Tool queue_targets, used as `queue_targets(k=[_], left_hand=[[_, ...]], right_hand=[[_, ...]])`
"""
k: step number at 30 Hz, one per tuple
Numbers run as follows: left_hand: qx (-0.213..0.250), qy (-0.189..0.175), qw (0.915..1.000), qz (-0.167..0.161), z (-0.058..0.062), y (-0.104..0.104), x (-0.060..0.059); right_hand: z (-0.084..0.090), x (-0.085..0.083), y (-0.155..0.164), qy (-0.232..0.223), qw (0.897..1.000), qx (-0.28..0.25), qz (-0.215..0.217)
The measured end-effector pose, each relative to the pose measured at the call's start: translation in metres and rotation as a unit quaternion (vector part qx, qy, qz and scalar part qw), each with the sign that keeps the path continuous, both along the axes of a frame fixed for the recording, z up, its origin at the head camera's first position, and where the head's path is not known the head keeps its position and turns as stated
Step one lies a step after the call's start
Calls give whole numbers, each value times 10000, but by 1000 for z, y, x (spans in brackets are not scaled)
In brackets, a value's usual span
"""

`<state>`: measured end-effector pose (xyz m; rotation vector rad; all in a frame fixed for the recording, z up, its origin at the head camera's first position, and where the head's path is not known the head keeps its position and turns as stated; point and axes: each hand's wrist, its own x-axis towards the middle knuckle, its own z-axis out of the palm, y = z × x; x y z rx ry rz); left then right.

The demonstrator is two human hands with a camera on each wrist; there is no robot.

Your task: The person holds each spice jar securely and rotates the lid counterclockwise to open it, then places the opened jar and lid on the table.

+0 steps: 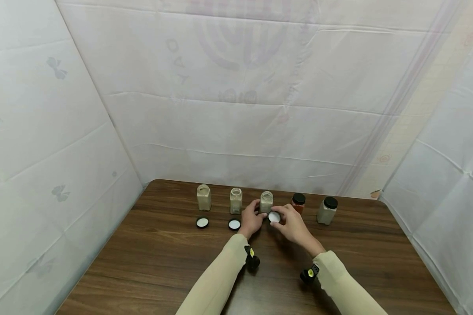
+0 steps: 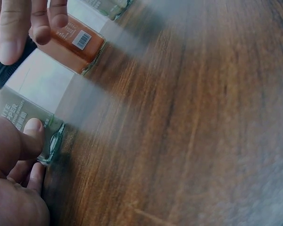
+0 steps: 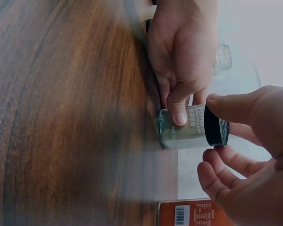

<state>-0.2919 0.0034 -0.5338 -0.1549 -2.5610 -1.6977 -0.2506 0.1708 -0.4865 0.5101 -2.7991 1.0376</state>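
At the table's (image 1: pixel 161 253) far row, the middle jar (image 1: pixel 266 202), gripped by the left hand (image 1: pixel 251 221), could be tipped if its black cap (image 3: pixel 216 132), pinched by the right hand (image 1: pixel 293 225), is wrenched sideways.

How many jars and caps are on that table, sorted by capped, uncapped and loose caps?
Open jars with no cap: 2, far-left jar and second jar.
Jar with a cap right at its top, in the hands: 1, middle jar.
Jars with black caps on: 2, orange jar and far-right jar.
Loose caps lying on the table: 2, first, second.
Total: 5 jars, 2 loose caps.
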Motion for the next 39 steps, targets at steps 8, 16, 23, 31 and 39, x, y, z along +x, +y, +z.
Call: queue_targets(k=[8, 16, 23, 31, 39], left_hand=[[-71, -62, 10000, 12, 1, 0, -1], [-76, -38, 10000, 5, 2, 1, -1], [-89, -98, 9999, -11, 0, 1, -2], [-70, -162, 9998, 33, -1, 1, -1], [-104, -31, 9999, -16, -2, -1, -1]], right_hand=[[-4, 0, -5, -288, 9994, 183, 74], [-9, -2, -6, -483, 9979, 406, 120], [-15, -3, -10, -503, 9974, 454, 230], [-19, -3, -14, -419, 9970, 524, 394], [-22, -4, -17, -410, 9967, 569, 402]])
